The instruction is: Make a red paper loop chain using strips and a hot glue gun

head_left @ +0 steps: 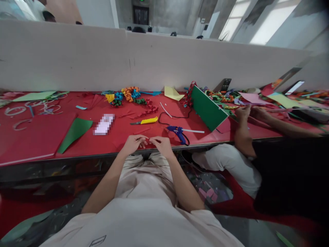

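With the blue glue gun [177,130] taken as landmark, the left hand [133,144] and the right hand [162,145] are held just to its left, over the near edge of the red table [102,147]; the fingertips of both are brought close together as if for a fine pinch, but whether anything is gripped between them cannot be told; if a piece is held there, it is judged to be tiny, light and easily creased, best taken by its ends.

The glue gun is laid near the right hand, with a white glue stick [194,131] standing out to its right; it should be found light, stiff and smooth, and is best gripped by the handle, the nozzle being avoided in case it is hot; left of the glue gun, beyond the fingertips, a red sliver [141,131] is laid flat, probably flimsy and best lifted by an edge; farther on that side, the yellow cutter [149,120] is left with its blade bared; only its rigid handle should be grasped.

Right of the glue gun and farther, the green board [207,108] is tilted up, likely stiff but light, best taken by its edges; far left of the glue gun, curled paper [131,94] is heaped, presumably springy and easily crushed.
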Demonstrator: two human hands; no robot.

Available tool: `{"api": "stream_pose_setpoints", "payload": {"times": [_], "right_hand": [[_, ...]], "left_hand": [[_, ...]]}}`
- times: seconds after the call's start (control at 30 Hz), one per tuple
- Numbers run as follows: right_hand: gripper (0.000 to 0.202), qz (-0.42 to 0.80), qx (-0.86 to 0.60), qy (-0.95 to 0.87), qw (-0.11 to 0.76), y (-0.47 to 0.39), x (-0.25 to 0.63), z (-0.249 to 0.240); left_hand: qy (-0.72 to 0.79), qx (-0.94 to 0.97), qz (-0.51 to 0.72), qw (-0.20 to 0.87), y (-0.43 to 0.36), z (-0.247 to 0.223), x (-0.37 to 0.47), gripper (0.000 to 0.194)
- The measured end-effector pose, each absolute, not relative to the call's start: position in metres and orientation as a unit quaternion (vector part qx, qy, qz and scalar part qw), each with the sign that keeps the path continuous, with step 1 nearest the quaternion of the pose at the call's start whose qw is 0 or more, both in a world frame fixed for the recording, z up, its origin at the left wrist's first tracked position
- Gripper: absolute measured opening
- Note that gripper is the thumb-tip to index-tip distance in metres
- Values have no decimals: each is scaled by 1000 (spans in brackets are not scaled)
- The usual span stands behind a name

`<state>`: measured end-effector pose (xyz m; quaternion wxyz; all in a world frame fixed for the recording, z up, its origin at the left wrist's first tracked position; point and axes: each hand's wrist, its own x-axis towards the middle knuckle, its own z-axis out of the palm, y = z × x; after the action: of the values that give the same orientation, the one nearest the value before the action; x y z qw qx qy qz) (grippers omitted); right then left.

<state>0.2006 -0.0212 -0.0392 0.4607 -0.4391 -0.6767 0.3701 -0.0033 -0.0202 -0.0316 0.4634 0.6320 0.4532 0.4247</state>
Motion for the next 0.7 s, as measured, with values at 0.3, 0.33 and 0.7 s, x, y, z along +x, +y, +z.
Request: {"api": "stream_pose_setpoints", "payload": {"times": [0.3, 0.33, 0.7], "right_hand": [[22, 367, -437, -683, 457, -20, 209, -35], [22, 362, -436, -687, 455, -20, 209, -35], [21, 272, -401, -757, 438, -13, 202, -23]], "left_hand": [[462, 619, 447, 451, -23, -28, -6, 48], [462, 620, 446, 451, -23, -28, -6, 48], [471, 617, 457, 434, -20, -24, -5, 39]]}}
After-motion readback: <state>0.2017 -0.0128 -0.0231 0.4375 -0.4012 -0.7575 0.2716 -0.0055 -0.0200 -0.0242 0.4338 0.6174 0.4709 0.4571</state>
